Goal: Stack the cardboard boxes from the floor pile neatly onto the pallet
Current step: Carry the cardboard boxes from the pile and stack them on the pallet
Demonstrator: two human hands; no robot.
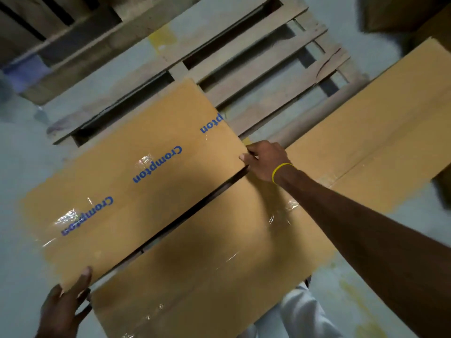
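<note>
A large tan cardboard box (151,191) with blue "Crompton" print and clear tape fills the middle of the head view, its two top flaps parted by a dark slit. My right hand (264,159), with a yellow band on the wrist, grips the box's far right end at the flap gap. At the near left corner my left hand (64,308) holds the box, thumb on top. Beyond the box lies the wooden pallet (256,59), its slats bare. A second long cardboard box (371,147) lies to the right, next to the pallet.
Grey concrete floor (22,167) with yellow paint marks surrounds the pallet. Another wooden pallet (73,32) lies at the top left. More brown cardboard (402,13) shows at the top right corner. My light trousers (297,313) are visible below the box.
</note>
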